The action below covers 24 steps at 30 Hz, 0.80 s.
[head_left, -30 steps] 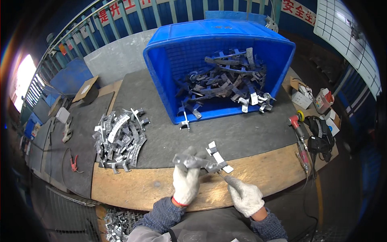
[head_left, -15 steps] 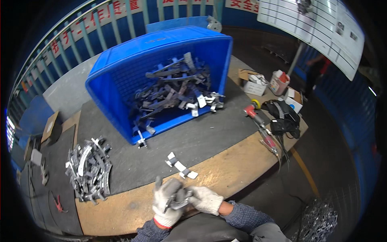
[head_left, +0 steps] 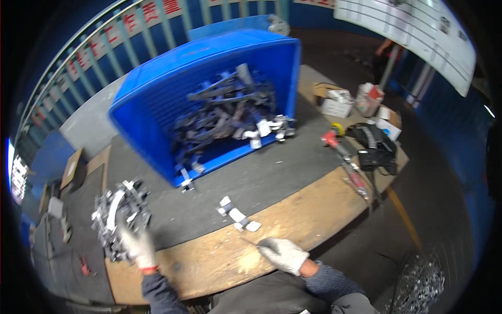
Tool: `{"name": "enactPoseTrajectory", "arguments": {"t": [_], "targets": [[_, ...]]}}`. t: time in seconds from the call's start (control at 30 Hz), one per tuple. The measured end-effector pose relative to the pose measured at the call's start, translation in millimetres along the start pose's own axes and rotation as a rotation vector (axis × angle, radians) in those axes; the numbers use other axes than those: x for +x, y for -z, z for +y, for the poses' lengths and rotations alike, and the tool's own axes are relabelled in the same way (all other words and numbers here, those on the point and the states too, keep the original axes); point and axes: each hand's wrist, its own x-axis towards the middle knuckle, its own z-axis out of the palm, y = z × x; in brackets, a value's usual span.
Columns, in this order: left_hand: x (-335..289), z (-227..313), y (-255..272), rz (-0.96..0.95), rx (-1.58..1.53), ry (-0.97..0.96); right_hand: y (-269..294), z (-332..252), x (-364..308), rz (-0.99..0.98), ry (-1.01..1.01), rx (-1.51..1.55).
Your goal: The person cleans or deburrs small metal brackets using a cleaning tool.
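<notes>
My left hand [head_left: 138,248], in a white knit glove with a red cuff, reaches to the pile of metal brackets [head_left: 112,209] on the left of the table. Motion blurs its fingers, so whether they hold a bracket is unclear. Over the bare wooden front strip, my gloved right hand [head_left: 285,255] is closed, with a thin, dark rod-like thing [head_left: 248,241] sticking out past the fingers towards the left. One silver bracket with dark pads [head_left: 237,215] lies by itself on the grey mat, just beyond my right hand.
A blue bin [head_left: 204,51] tipped on its side opens towards me, holding many dark metal brackets [head_left: 225,112]. At the right end are a red air tool [head_left: 332,140], a black bag [head_left: 372,144] and small boxes [head_left: 337,103]. Metal scrap [head_left: 418,285] is heaped at lower right.
My hands have parted. The left has gone from the metal piece held before me to the bracket pile; the right has shifted slightly right. The whole view has shifted a little.
</notes>
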Motion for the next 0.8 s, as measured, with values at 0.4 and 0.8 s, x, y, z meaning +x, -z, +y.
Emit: {"name": "enactPoseTrajectory", "arguments": {"t": [0.4,0.8], "targets": [[-32.2,170.9,-147.1,-1.154,-0.008,-0.971,8.0,-5.3,-33.0,0.193,-0.098,-0.143],[-27.4,148.5,-115.1,-1.353,0.22,-0.806,19.6,-10.9,-33.9,0.414,-0.022,-0.072]]}}
